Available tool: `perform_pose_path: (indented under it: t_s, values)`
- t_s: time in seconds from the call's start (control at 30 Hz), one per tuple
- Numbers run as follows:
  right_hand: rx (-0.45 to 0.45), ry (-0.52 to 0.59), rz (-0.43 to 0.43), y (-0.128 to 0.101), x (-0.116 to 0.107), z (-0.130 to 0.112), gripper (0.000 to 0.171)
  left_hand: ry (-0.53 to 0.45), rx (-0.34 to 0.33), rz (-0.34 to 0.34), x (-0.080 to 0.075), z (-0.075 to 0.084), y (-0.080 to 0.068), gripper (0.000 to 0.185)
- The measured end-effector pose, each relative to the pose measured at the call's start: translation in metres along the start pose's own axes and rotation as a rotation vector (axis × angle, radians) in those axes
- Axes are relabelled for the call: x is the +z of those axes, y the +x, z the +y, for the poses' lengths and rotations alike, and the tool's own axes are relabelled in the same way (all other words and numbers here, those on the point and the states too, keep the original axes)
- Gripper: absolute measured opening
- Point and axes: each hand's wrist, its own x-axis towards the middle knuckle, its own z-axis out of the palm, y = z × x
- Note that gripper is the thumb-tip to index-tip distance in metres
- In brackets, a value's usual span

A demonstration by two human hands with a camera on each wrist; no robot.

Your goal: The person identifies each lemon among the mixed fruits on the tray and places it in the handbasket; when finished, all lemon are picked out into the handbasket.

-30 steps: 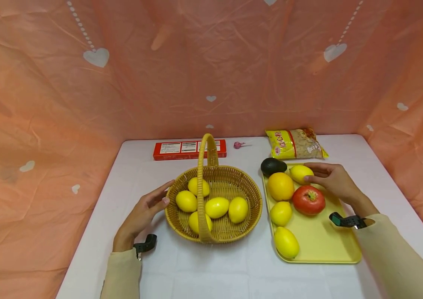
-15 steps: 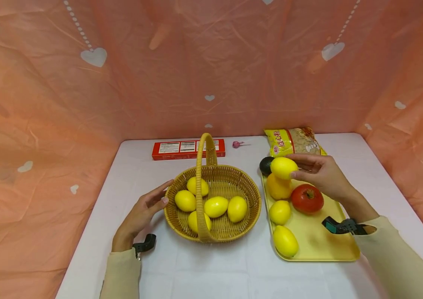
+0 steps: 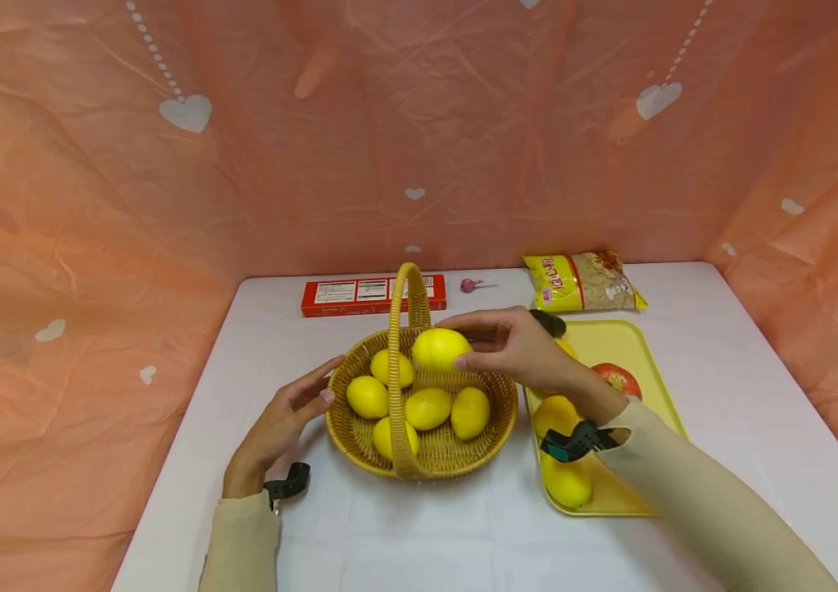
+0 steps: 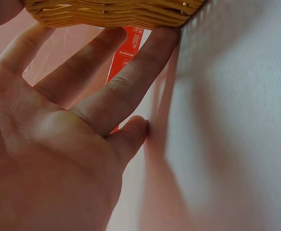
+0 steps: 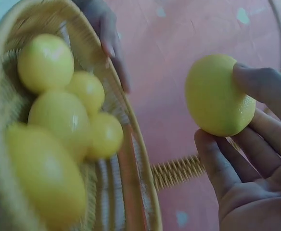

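- The right hand [image 3: 518, 349] pinches a lemon [image 3: 442, 350], thumb on one side and fingertips on the other; this opposed grip probably stops a smooth, round fruit from turning.
- That lemon is in the air over the basket [image 3: 456, 474], just right of its handle [image 3: 395, 353]. The right wrist view shows it apart from the fruit inside, likely held high to clear the rim.
- The left hand [image 3: 278, 427] has its fingers extended and spread, tips against the basket's left side, not wrapped round it; this looks meant to steady the basket.
- Five loose lemons [image 3: 429, 409] lie inside, on both sides of the handle.
- Right of the basket, the tray [image 3: 666, 395] holds a tomato [image 3: 618, 380] and more yellow fruit [image 3: 569, 483], partly hidden by the arm. Its raised edge should curb rolling.
- An avocado [image 3: 550, 322] shows at its far left corner.
- Behind stand a red box [image 3: 359, 306], lollipop [image 3: 469, 285] and bag [image 3: 585, 281], perhaps kept out of reach's way.
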Motion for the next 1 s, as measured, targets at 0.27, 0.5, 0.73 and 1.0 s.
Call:
perform_pose_path:
  t_s: [0.27,0.5,0.73,1.0]
  values:
    - [-0.014,-0.021,-0.09,0.043,0.036,0.013,0.047,-0.009,-0.012,0.001,0.003,0.001,0.001,0.057]
    - [0.042,-0.12,-0.159,0.058,0.054,0.029,0.043,-0.007,-0.029,0.006,0.004,0.001,0.001,0.058]
    - [0.048,-0.246,-0.188,0.055,0.058,0.033,0.042,-0.007,-0.04,0.007,0.003,0.001,0.0,0.057]
    - [0.095,-0.48,-0.239,0.044,0.044,0.028,0.04,0.007,-0.022,0.007,0.001,0.001,-0.001,0.057]
